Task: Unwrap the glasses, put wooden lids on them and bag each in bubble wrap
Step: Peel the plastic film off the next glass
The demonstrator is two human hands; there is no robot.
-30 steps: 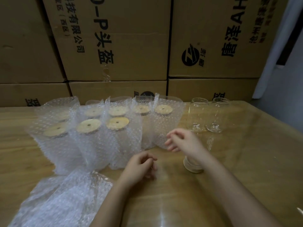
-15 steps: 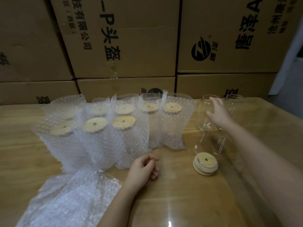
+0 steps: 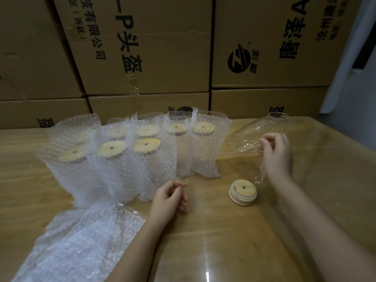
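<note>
One glass (image 3: 256,132) now tilted in right hand (image 3: 275,153).

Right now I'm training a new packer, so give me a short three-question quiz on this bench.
1. True or false: the right hand holds a tilted bare glass.
2. Where do the spare wooden lids lie? A) between the hands B) behind the bagged glasses C) on the flat bubble wrap
3. What does the left hand hold?

Key: 1 true; 2 A; 3 nothing visible.
</note>
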